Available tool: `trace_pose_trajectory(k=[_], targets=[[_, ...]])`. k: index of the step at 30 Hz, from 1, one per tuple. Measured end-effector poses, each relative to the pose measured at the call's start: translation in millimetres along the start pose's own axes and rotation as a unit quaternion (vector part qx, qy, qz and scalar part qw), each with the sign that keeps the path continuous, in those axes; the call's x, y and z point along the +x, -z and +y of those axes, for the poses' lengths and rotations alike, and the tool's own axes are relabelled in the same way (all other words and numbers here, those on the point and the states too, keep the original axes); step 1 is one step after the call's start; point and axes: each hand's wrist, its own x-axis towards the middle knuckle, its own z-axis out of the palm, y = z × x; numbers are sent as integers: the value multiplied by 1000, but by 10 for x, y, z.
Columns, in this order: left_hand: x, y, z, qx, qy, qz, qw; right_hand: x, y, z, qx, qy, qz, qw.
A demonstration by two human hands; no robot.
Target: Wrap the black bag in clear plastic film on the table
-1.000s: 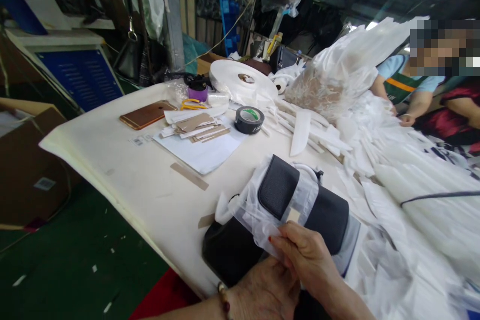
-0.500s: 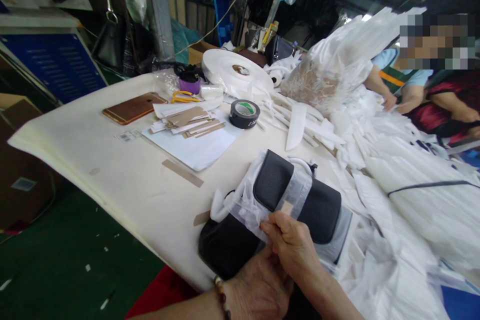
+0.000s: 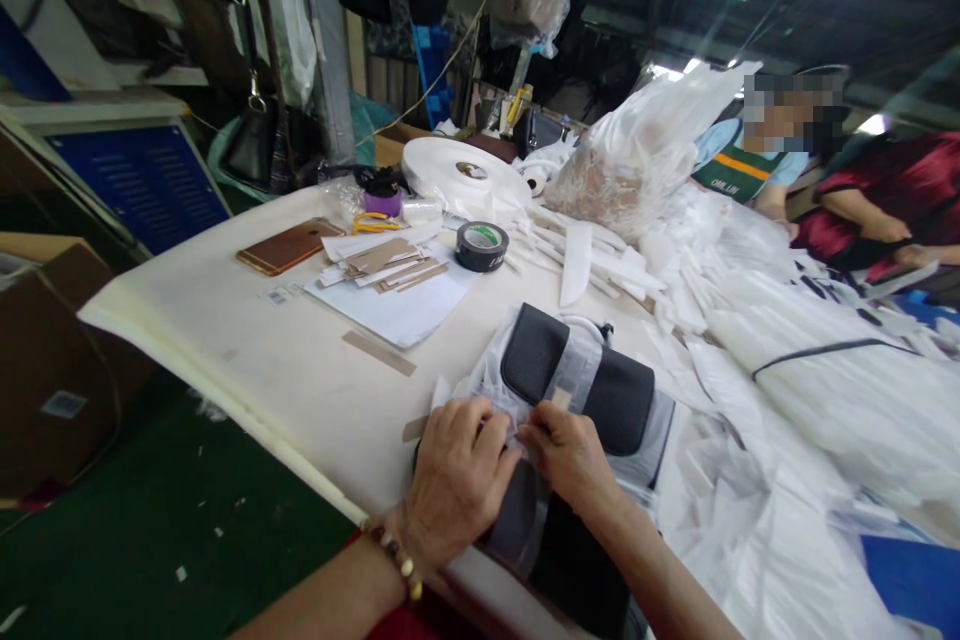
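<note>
A black leather handbag (image 3: 615, 398) lies at the near edge of the white table (image 3: 247, 340), partly wrapped in thin translucent white paper (image 3: 491, 375). My left hand (image 3: 454, 475), with a bead bracelet at the wrist, rests on the bag's near end with its fingers curled onto the paper. My right hand (image 3: 566, 450) sits beside it, fingertips pinching the same paper where the two hands meet. A small tan tape strip (image 3: 562, 398) sticks to the wrap just beyond my fingers.
On the table lie a black tape roll (image 3: 481, 245), a brown phone (image 3: 289, 246), cardboard strips on white sheets (image 3: 390, 265), a big white ribbon roll (image 3: 465, 172) and yellow scissors (image 3: 373, 220). White paper heaps (image 3: 810, 340) cover the right. Two people (image 3: 757, 165) sit at far right. A cardboard box (image 3: 52, 350) stands left.
My left hand has come up from below the bag onto its near end, beside my right hand. The view has shifted slightly; the bag stays in place.
</note>
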Motion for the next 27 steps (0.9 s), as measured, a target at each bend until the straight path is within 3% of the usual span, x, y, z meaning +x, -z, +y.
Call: trace_pose_trajectory(k=[3,6,10,14,16,17,19,21,27], targets=[[86,-55,-17,23,23,-50,998,-10,1,-4,0,10,4,1000],[129,-159,14,38,31,-52,997,-19,10,-18,-1,15,5,1000],[181,-207,-50,39,54,-17,998,-23,23,-33,0,17,6,1000],[189,-75,-189,59,88,43,993,-19,23,-22,-3,21,9,1000],[144,3,-184,50,53,87,994,-18,15,-4,-8,28,12,999],[108,25,-153,34,5,90,995,-18,11,7,-13,33,15,999],[15,12,-54,-3,-117,43,992,-20,6,31,-23,47,20,998],[-85,-72,49,4,-184,-27,983,-23,6,52,-29,60,22,998],[-241,-326,55,141,-169,-141,965,-2,-33,61,-17,78,34,996]])
